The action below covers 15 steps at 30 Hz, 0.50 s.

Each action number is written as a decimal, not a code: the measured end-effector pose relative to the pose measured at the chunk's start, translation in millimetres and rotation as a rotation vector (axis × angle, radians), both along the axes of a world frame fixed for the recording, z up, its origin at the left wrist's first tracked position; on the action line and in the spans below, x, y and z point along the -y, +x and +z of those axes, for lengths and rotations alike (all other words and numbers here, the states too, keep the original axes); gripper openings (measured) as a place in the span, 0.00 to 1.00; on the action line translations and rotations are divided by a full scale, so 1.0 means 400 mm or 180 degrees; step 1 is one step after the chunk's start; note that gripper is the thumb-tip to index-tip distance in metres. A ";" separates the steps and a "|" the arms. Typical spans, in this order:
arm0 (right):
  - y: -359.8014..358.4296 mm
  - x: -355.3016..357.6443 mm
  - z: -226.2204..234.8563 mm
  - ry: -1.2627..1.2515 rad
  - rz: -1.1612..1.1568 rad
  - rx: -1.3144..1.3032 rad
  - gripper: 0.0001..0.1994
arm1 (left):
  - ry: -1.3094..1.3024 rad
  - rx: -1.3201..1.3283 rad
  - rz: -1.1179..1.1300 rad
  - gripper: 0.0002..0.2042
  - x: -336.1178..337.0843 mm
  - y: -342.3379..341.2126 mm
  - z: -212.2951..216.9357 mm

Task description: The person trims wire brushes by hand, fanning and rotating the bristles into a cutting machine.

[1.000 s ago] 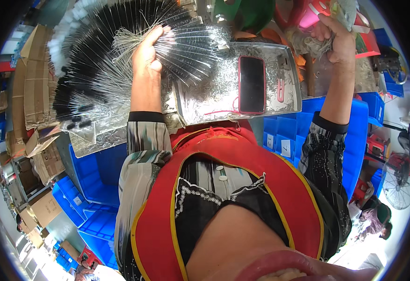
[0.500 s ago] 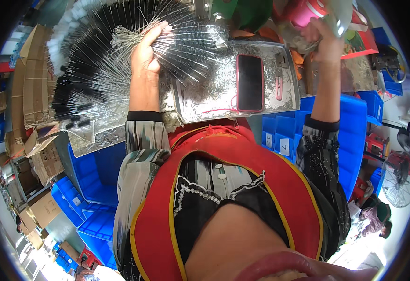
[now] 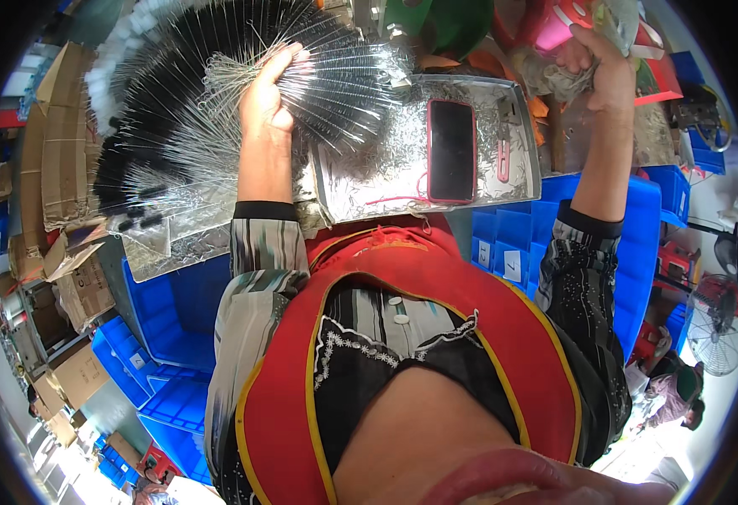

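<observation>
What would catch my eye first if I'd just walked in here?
Probably the big fan of thin, shiny wires with black bristles at upper left, with the person's left hand gripping some of it. Next, the bright red apron with yellow edging, front and centre. Then the red-cased phone lying in a shallow tray strewn with silvery bits, between the two hands.

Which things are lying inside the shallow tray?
A phone, a small pink tool and loose silvery bits. The wire brushes cover its upper left corner; whatever lies there is hidden.
</observation>
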State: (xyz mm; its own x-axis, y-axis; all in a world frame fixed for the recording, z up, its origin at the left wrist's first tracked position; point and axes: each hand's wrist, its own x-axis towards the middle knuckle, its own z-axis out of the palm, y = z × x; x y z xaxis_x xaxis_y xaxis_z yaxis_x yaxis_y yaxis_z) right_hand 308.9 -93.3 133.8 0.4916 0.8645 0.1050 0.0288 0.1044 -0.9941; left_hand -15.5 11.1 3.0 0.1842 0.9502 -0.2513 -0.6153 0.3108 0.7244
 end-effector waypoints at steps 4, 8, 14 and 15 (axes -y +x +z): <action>0.023 -0.010 0.022 -0.0210 0.0203 0.0048 0.14 | -0.0046 -0.0048 0.0103 0.12 0.004 0.001 0.002; 0.007 -0.006 -0.042 0.0516 0.0041 0.0251 0.11 | -0.0077 0.0315 0.0095 0.11 -0.012 -0.002 -0.021; -0.015 -0.040 -0.178 0.1668 0.0207 0.0307 0.10 | -0.0170 0.0196 0.0512 0.07 0.015 -0.002 -0.013; -0.012 -0.015 -0.131 0.1209 0.0119 0.0211 0.10 | -0.0170 0.0100 0.0631 0.07 0.021 0.009 -0.005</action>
